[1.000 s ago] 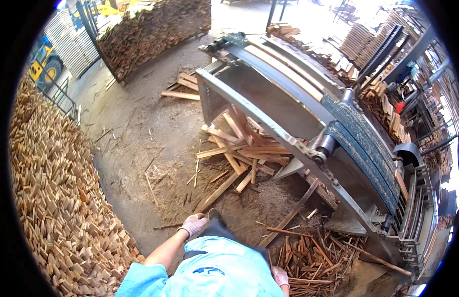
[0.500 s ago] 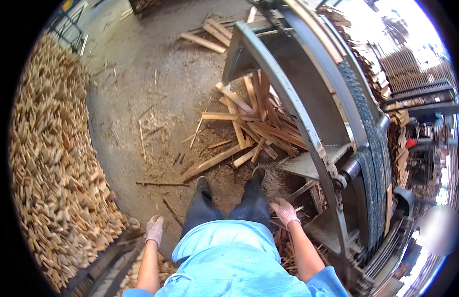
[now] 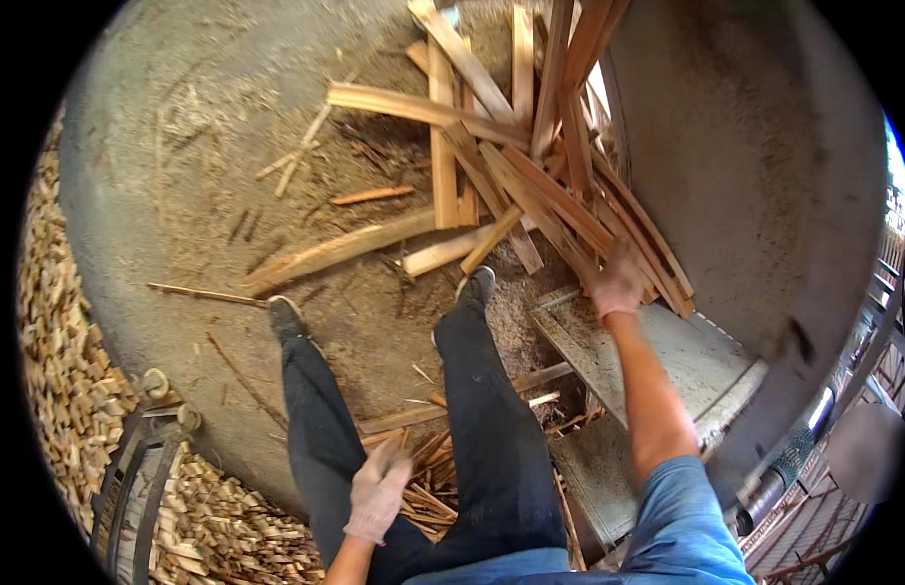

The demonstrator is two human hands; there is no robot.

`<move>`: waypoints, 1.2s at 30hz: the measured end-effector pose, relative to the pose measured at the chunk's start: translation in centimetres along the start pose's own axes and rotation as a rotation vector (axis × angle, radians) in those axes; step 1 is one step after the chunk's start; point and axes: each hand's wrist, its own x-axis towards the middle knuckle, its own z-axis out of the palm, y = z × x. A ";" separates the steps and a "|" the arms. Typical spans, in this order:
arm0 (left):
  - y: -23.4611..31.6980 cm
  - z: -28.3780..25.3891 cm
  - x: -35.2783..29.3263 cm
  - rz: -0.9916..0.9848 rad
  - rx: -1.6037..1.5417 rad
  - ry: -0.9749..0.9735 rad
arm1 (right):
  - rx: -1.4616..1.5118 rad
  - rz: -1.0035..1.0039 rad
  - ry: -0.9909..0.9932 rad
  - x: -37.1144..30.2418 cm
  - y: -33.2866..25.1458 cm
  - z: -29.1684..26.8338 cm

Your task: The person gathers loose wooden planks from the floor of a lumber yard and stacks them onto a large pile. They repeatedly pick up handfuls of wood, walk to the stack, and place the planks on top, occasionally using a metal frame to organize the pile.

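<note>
Boards (image 3: 560, 200) lie in a loose, crossing heap at 1 o'clock from the middle of the view, a few of them leaning up toward 12. The right hand (image 3: 617, 280), gloved, is at 3 o'clock, over the lower ends of several boards; it is blurred, and I cannot tell whether its fingers close on any. The left hand (image 3: 379, 490), gloved too, is between 6 and 7 o'clock, in front of the left leg (image 3: 321, 409) and well apart from the heap; nothing shows in it, but blur hides how wide its fingers stand.

Just beside the right hand, a flat plate (image 3: 667, 356) spreads between 3 and 4 o'clock, below a broad metal panel (image 3: 745, 175) at 2. A long board (image 3: 345, 252) stretches from the heap toward 9 o'clock, its far end near the left shoe (image 3: 286, 317). The right shoe (image 3: 478, 283) is almost at the centre. Scraps (image 3: 428, 497) show at 6 o'clock between the legs. A rack (image 3: 140, 487) stands at 8 o'clock, and a woodpile (image 3: 62, 341) fills the edge at 9.
</note>
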 end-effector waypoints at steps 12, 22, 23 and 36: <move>8.0 17.7 23.8 0.092 -0.020 -0.513 | -0.103 -0.039 -0.038 9.2 1.8 4.1; 9.9 33.3 36.1 0.156 -0.439 -0.673 | 0.003 -0.014 -0.483 14.2 -2.7 1.3; 9.4 35.1 36.6 0.116 -0.582 -0.703 | -0.018 -0.025 -0.386 14.0 -2.6 2.4; 11.1 33.9 33.9 -0.059 -0.895 -0.847 | 0.415 0.074 -0.520 13.9 -3.2 2.0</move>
